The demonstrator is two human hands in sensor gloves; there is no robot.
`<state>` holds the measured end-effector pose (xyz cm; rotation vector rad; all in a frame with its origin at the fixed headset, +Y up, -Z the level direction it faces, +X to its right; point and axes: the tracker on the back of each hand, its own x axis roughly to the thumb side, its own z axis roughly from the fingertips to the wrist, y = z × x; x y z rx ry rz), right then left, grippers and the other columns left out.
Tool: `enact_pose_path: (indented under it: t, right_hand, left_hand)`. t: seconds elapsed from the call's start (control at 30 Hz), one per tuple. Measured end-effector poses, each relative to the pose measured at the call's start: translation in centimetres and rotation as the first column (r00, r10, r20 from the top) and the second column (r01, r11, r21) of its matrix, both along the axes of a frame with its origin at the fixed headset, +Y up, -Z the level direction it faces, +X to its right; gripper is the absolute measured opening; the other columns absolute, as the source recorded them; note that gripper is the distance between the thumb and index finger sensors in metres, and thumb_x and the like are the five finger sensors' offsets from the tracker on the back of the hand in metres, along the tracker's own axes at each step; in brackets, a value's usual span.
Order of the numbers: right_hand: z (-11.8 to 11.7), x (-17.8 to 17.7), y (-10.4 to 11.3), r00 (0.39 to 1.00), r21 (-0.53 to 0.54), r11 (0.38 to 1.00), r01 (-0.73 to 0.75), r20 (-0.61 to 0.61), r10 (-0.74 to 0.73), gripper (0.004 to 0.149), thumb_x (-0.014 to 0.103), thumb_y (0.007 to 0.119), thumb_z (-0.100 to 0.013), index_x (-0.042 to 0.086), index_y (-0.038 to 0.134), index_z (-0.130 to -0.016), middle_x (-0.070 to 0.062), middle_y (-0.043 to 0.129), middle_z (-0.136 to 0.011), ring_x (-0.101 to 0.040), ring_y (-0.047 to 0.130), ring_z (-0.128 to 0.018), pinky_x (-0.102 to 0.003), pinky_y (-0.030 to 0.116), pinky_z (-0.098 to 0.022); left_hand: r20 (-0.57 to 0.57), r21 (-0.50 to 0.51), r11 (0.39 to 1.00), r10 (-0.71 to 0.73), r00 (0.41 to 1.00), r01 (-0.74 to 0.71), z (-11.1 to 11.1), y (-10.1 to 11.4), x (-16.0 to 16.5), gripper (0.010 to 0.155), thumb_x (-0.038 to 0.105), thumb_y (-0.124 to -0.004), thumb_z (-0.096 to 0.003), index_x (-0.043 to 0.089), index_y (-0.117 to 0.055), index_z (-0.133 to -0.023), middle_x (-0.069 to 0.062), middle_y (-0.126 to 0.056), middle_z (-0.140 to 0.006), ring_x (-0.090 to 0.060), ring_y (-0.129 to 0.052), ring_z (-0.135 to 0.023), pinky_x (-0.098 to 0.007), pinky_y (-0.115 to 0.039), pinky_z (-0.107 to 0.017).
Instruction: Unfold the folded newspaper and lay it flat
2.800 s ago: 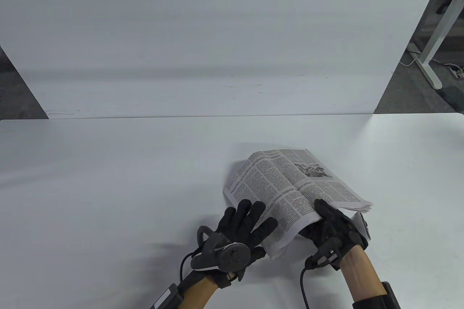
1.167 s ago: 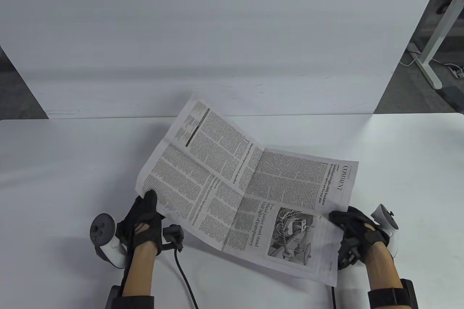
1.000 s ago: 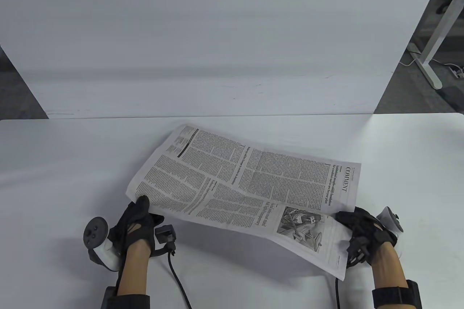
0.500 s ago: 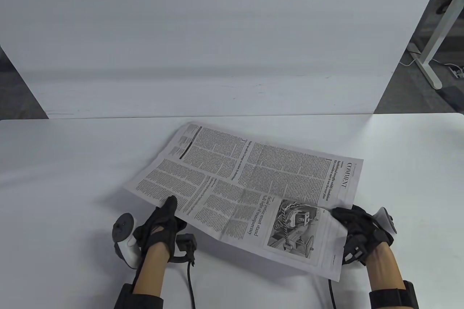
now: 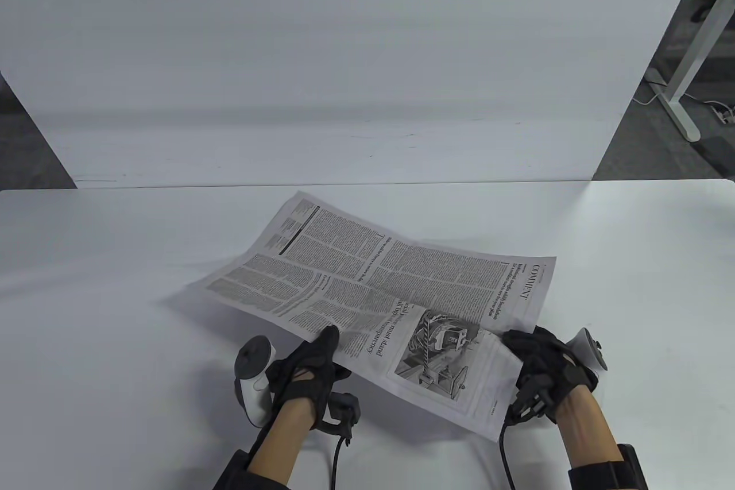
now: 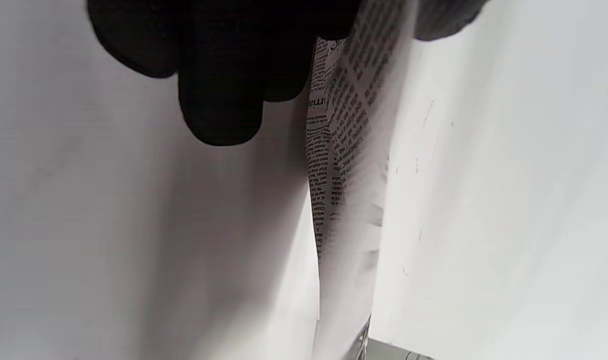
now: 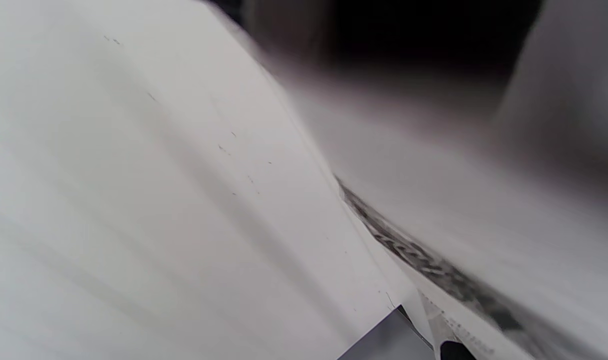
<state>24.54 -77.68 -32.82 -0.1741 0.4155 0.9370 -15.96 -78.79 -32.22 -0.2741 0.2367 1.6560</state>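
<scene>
The newspaper [image 5: 390,294] is opened out into one thin, creased printed sheet, sagging above the smooth white tabletop [image 5: 115,340] near its near edge, right of centre. A white panel [image 5: 344,53] stands along the far edge, and nothing lies under or beside the sheet. The left hand [image 5: 307,366] pinches its near-left edge, thumb on top; the right hand [image 5: 542,366] pinches the near-right edge.

- newspaper [image 5: 367,277]: section heading "COMMENT" legible along its right edge, running sideways
- headline fragment beside the photo reads "must stand"; rest cut by a fold
- body columns too small to read
</scene>
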Motion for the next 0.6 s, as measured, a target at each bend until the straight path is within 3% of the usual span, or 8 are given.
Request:
enact_pose_path:
  t: [0.2, 0.33, 0.43, 0.6]
  right_hand:
    - [0.0, 0.0, 0.0, 0.995, 0.010, 0.996, -0.094, -0.042, 0.095, 0.062, 0.014, 0.073, -0.046, 0.006, 0.051, -0.103, -0.034, 0.069, -0.097, -0.055, 0.091, -0.072, -0.053, 0.087, -0.049]
    - [-0.1, 0.7, 0.3, 0.983, 0.004, 0.983, -0.185, -0.005, 0.185, 0.065, 0.017, 0.075, -0.047, 0.004, 0.045, -0.103, -0.035, 0.063, -0.100, -0.059, 0.085, -0.076, -0.058, 0.081, -0.051]
    - [0.5, 2.2, 0.9, 0.925, -0.063, 0.930, -0.363, 0.093, 0.367, 0.065, 0.018, 0.076, -0.047, 0.004, 0.047, -0.103, -0.035, 0.068, -0.098, -0.058, 0.088, -0.074, -0.058, 0.082, -0.049]
    - [1.3, 5.1, 3.1, 0.718, -0.128, 0.771, -0.624, 0.297, 0.630, 0.064, 0.019, 0.076, -0.047, 0.007, 0.048, -0.103, -0.032, 0.068, -0.100, -0.058, 0.086, -0.077, -0.060, 0.078, -0.052]
  left_hand:
    - [-0.056, -0.012, 0.998, -0.056, 0.997, 0.056, -0.4, 0.1, -1.7, 0.058, 0.027, -0.066, -0.0496, 0.009, -0.053, -0.103, -0.026, -0.076, -0.095, -0.044, -0.098, -0.074, -0.055, -0.074, -0.057]
    - [-0.094, -0.001, 0.993, -0.120, 0.988, 0.121, -0.6, 0.6, -2.6, 0.056, 0.025, -0.067, -0.0488, 0.011, -0.058, -0.103, -0.027, -0.077, -0.095, -0.044, -0.100, -0.072, -0.056, -0.075, -0.057]
    - [-0.132, 0.020, 0.987, -0.157, 0.979, 0.161, -0.5, 1.5, -3.6, 0.056, 0.024, -0.067, -0.0487, 0.014, -0.059, -0.103, -0.027, -0.076, -0.095, -0.045, -0.100, -0.071, -0.057, -0.075, -0.056]
    - [-0.198, 0.064, 0.959, -0.258, 0.946, 0.275, -0.7, 3.1, -6.0, 0.056, 0.023, -0.067, -0.0480, 0.017, -0.059, -0.103, -0.026, -0.077, -0.095, -0.043, -0.105, -0.065, -0.055, -0.079, -0.052]
